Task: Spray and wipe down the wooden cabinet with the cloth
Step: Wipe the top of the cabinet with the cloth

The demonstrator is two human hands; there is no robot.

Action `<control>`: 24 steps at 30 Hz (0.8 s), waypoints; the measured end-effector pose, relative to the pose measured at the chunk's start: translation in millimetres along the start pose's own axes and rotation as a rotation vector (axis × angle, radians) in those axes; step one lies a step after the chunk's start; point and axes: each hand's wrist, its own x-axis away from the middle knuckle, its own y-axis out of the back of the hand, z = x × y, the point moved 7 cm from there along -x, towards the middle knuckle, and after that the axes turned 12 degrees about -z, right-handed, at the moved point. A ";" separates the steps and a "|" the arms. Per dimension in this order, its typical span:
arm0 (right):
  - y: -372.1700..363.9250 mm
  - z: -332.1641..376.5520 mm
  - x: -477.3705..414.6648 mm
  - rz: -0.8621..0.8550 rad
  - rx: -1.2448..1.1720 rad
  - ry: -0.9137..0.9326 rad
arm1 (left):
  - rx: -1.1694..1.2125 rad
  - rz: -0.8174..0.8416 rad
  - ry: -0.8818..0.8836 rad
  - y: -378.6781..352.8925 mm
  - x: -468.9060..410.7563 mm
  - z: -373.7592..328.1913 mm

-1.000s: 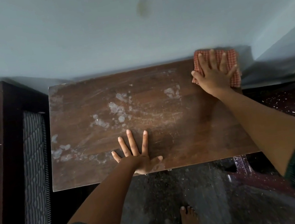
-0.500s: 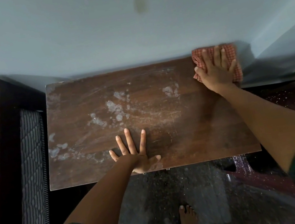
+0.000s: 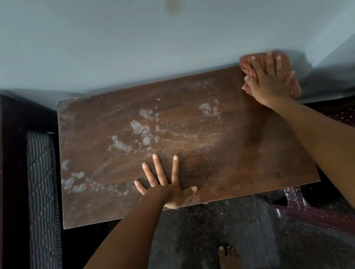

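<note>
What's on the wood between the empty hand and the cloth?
In the head view, only bare cabinet top lies between the left hand and the cloth, faintly dusty.

Red-checked cloth (image 3: 286, 62) — brown cabinet (image 3: 221, 150)

Dim, soft daylight; wide-angle bending at edges; slight motion blur on right hand (image 3: 270, 82)

I see the cabinet (image 3: 195, 136) against the wall (image 3: 109, 40), mattress (image 3: 40, 204) to its left, my left hand (image 3: 166, 187) flat near its front edge, right hand (image 3: 271, 83) on the cloth (image 3: 286, 62) at its back right corner.
</note>
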 end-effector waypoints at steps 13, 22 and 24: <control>-12.4 30.1 47.4 -0.002 0.011 0.134 | -0.009 0.003 0.004 1.0 -1.0 1.1; -23.8 105.9 81.7 -0.022 0.020 0.536 | -0.002 -0.020 -0.003 1.6 1.6 0.3; -23.2 80.5 87.4 -0.004 0.030 0.554 | 0.006 -0.021 -0.009 1.2 1.8 -0.2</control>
